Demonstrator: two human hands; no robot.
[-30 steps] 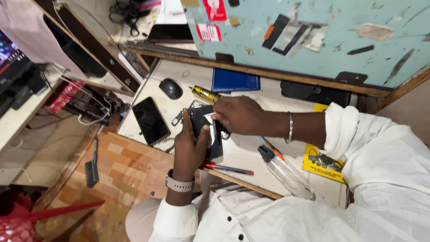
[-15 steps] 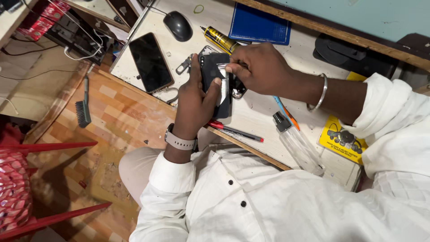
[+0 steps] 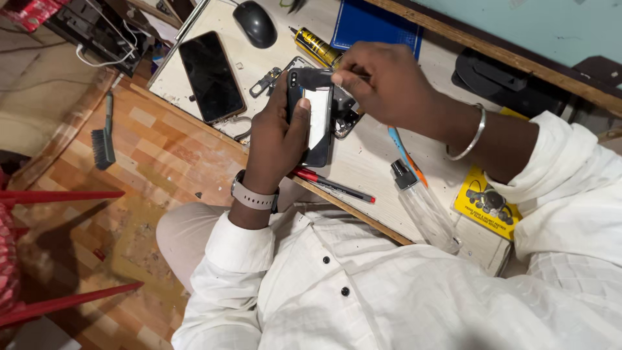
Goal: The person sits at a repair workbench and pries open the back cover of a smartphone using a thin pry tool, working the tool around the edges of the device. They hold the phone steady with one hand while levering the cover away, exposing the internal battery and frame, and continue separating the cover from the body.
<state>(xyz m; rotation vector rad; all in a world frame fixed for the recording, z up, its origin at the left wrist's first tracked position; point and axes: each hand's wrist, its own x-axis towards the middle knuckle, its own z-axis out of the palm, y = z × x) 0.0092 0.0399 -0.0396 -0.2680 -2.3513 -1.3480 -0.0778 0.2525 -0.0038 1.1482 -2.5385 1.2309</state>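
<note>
My left hand (image 3: 275, 139) clamps the opened phone (image 3: 312, 116) by its edges while my right hand (image 3: 382, 81) pinches at its top; light, rigid, probably fragile inside.

Your bench count: two phones, two hands, and one each of most other things.

You have two phones in view: one opened black phone (image 3: 311, 116) held upright in your left hand (image 3: 275, 139), with your right hand (image 3: 382, 81) pinching at its top edge, and one dark-screened phone (image 3: 210, 76) lying flat on the bench (image 3: 369, 168). You can count one computer mouse (image 3: 254, 23), one yellow-and-black glue tube (image 3: 317, 46), one blue mat (image 3: 372, 23), one red pen (image 3: 332, 185), one clear squeeze bottle (image 3: 424, 207), one yellow packet (image 3: 487, 202) and one small brush (image 3: 103, 137) down on the floor. You wear one wristwatch (image 3: 254, 196) and one metal bangle (image 3: 472, 135).
</note>
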